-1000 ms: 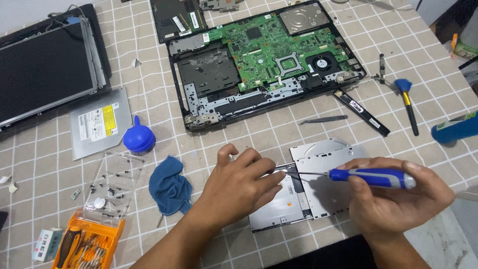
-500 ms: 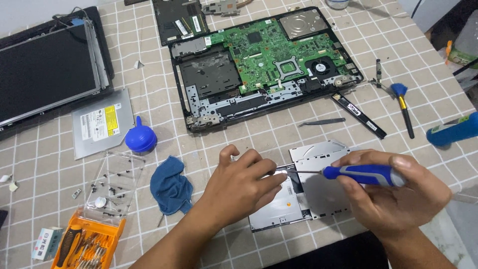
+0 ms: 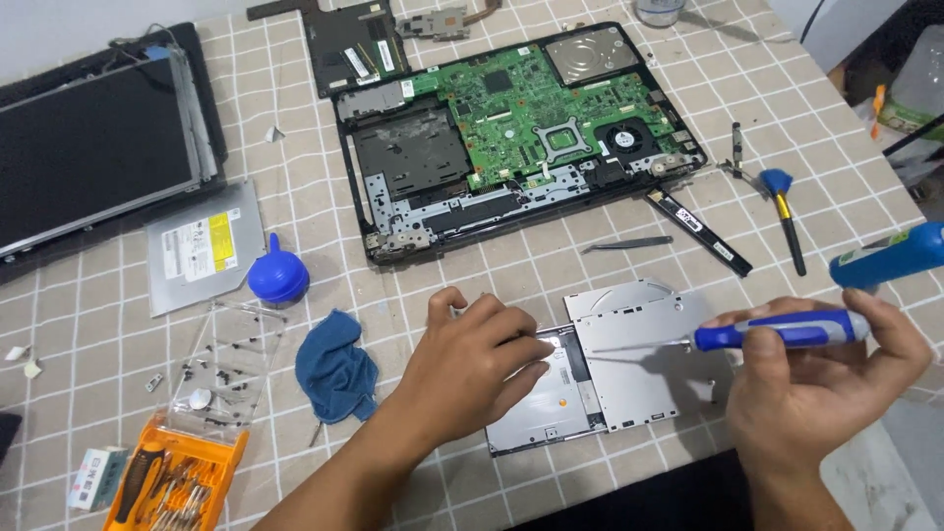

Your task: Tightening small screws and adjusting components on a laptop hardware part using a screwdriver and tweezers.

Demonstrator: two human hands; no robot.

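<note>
You're at an electronics repair bench: a tiled-pattern tablecloth carries an opened laptop base with its green motherboard, a detached screen panel, a loose optical drive, and an orange screwdriver kit.

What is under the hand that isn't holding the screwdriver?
The left hand rests on a flat silver disc drive lying on the checked tablecloth. The drive's left part is covered by the hand, so nothing there can be seen.
</note>
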